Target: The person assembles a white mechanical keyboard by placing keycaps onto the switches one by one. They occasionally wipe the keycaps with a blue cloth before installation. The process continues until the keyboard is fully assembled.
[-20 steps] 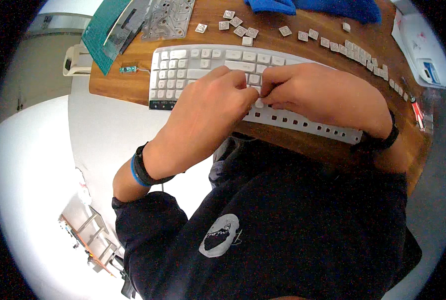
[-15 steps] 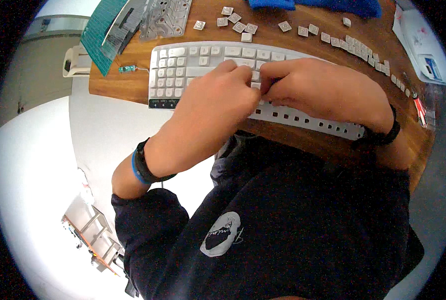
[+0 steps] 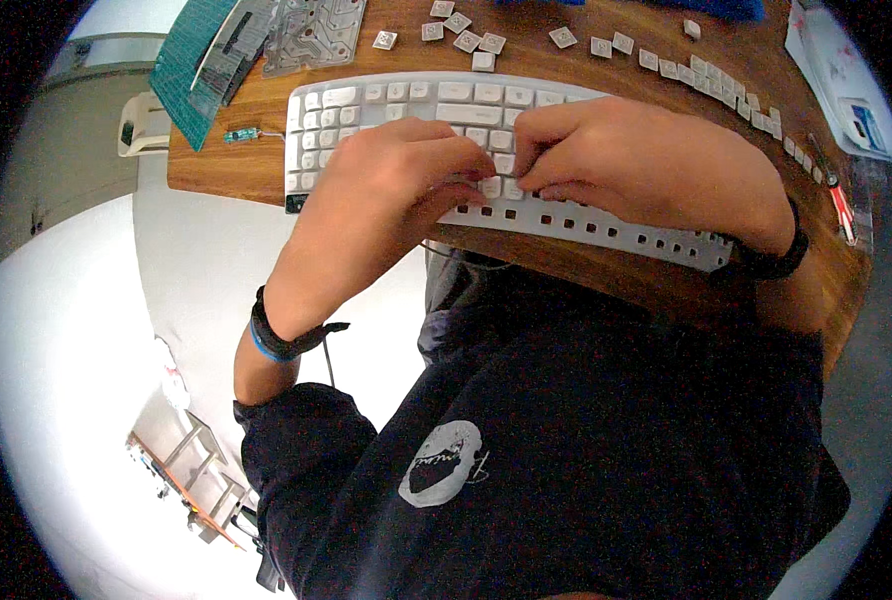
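Note:
A white keyboard (image 3: 456,90) lies along the table's near edge, its far rows fitted with white keycaps. Along its near side runs a strip of square holes (image 3: 591,228) without caps. My left hand (image 3: 391,175) bends over the middle of it, thumb and forefinger drawn together beside a keycap (image 3: 491,187). Just opposite, my right hand (image 3: 621,160) has its curled fingertips against the keycap beside that one (image 3: 513,188). Whatever either pinch may hold is hidden by the fingers.
Loose keycaps (image 3: 467,41) lie beyond the keyboard, others in a line (image 3: 731,95) to the right. At far left are a green cutting mat (image 3: 178,95), a clear patterned sheet (image 3: 316,35) and a small green circuit board (image 3: 243,135). A red-handled tool (image 3: 841,212) rests at the right.
My left hand has shifted left and its fingertips have come toward the near rows, uncovering keycaps between the hands. My right hand stays almost in place. The whole view has shifted slightly.

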A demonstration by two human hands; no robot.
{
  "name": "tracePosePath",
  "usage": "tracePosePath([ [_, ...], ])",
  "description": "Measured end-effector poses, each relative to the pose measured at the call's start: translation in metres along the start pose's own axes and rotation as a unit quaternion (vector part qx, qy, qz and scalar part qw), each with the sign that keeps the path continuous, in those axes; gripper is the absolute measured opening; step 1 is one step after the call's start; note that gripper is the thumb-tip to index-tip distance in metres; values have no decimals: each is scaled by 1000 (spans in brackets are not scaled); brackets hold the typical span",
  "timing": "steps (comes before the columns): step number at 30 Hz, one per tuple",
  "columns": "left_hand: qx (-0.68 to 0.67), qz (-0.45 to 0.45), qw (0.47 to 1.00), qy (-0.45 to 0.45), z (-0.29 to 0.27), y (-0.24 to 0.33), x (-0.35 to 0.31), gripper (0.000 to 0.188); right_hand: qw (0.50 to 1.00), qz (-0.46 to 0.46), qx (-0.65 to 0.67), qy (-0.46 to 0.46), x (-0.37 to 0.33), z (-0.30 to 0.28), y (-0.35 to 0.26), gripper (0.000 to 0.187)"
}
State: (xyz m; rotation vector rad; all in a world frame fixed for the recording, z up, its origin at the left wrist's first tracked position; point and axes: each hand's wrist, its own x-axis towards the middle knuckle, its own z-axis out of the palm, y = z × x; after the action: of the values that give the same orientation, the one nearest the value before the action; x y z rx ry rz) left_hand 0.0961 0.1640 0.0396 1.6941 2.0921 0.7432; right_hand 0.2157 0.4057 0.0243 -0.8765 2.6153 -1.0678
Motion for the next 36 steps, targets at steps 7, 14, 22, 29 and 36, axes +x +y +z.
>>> tracePosePath([
  [7, 48, 1, 998, -27, -3, 4, -2, 16, 1000, -5, -20, 7, 0, 4, 2, 14],
  [14, 74, 16, 997, -14, -1, 12, -7, 22, 999, 10, -28, -10, 0, 1, -1, 16],
  [22, 100, 19, 995, -18, 1, 12, -7, 20, 999, 28, 10, 17, 0, 4, 0, 18],
  [29, 121, 46, 991, -27, 1, 13, -4, 26, 999, 30, -5, 9, 0, 2, -4, 18],
  [36, 222, 75, 971, -35, 9, 26, -2, 11, 999, 19, -46, -9, 0, 0, -3, 19],
])
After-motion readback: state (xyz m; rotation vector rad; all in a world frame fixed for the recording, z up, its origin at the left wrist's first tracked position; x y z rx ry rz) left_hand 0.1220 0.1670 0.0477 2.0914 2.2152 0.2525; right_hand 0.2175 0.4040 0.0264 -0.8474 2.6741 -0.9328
